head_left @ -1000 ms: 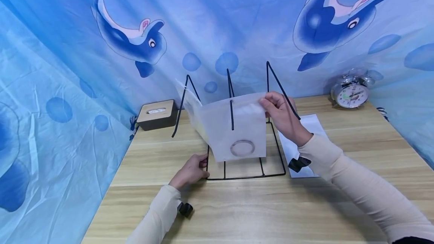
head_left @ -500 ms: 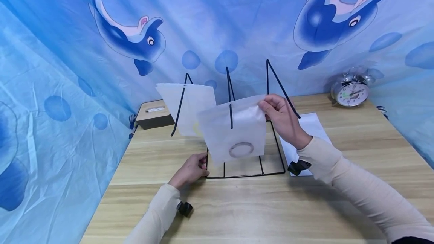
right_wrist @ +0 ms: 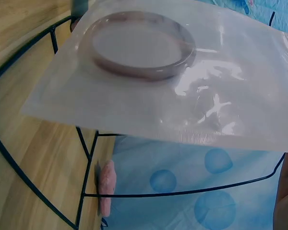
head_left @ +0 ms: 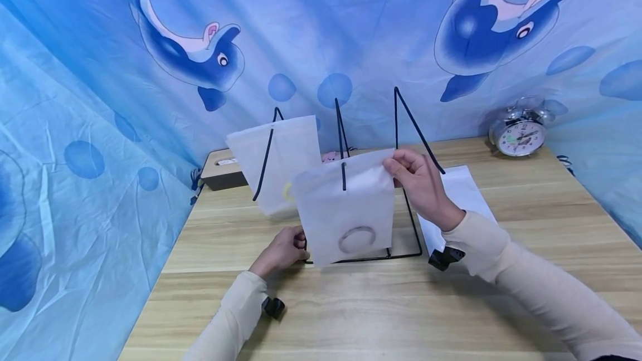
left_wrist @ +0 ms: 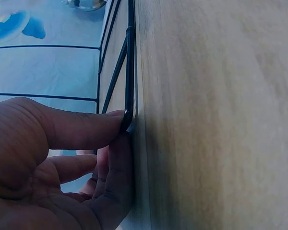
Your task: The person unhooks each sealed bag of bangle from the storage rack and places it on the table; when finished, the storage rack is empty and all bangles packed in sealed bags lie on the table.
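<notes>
A: What could go wrong from here?

B: First, the black wire rack (head_left: pixel 344 178) could tip or skid if the left hand (head_left: pixel 282 250) eased off while the bag was pulled. Thumb and finger pinch its near left base corner.

A: And the other hand?

B: The right hand (head_left: pixel 416 183), well apart from the left, pinches the top right corner of the clear bag (head_left: pixel 336 199), which is threaded on the rack's middle prong. A sharp sideways tug might tear the hole. The second bag (head_left: pixel 278 166), on the rack's left prong, could swing if the frame shook. The ring (right_wrist: pixel 144 73) shows inside the middle bag, probably safe unless that tears.

A: The surroundings?

B: A blue dolphin curtain (head_left: pixel 301 27) behind the rack; the wood-grain table (head_left: pixel 351 316) beneath it; a white sheet (head_left: pixel 458 199) just right of it; a tissue box (head_left: pixel 225 176) behind it to the left; an alarm clock (head_left: pixel 520 139) well off behind it to the right; a small pink thing (right_wrist: pixel 107 187), unclear what, behind the rack.
</notes>
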`<action>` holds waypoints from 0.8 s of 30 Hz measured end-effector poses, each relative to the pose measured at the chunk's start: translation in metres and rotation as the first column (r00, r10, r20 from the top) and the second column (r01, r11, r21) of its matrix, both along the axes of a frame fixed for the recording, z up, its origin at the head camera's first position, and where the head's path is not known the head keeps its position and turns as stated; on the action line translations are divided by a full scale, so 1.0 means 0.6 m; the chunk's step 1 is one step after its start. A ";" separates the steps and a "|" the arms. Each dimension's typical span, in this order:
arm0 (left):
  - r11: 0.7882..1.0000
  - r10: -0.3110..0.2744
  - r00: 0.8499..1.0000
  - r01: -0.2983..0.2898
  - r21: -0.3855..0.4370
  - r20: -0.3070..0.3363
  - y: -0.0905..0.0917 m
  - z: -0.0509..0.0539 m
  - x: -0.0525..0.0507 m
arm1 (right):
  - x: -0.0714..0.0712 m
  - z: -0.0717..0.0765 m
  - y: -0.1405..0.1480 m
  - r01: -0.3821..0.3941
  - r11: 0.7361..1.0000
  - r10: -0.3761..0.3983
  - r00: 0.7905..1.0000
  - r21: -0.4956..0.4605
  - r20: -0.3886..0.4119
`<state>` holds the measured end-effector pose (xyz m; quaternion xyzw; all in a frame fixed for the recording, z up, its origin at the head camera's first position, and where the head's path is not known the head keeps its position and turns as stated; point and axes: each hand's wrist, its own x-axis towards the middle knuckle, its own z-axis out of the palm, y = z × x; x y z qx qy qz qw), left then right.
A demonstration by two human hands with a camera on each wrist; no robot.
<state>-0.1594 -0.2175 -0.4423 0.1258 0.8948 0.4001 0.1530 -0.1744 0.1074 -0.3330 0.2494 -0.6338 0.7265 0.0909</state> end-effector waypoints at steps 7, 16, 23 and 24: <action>1.000 0.018 1.000 -0.018 -0.010 -0.002 -0.001 0.000 0.001 | 0.010 -0.001 -0.002 -0.036 0.998 0.036 0.999 -0.057 0.001; 0.997 0.058 0.998 -0.059 -0.056 -0.009 0.004 0.001 0.002 | 0.026 -0.003 0.001 -0.017 0.999 0.015 0.999 -0.047 -0.032; 0.998 0.029 0.999 -0.031 -0.061 -0.038 0.002 0.004 0.005 | 0.041 -0.001 0.000 -0.032 0.998 0.028 0.998 -0.063 -0.062; 0.997 0.018 0.999 -0.022 -0.068 -0.051 0.001 0.005 0.005 | 0.044 0.000 -0.001 -0.036 0.997 0.032 0.997 -0.067 -0.067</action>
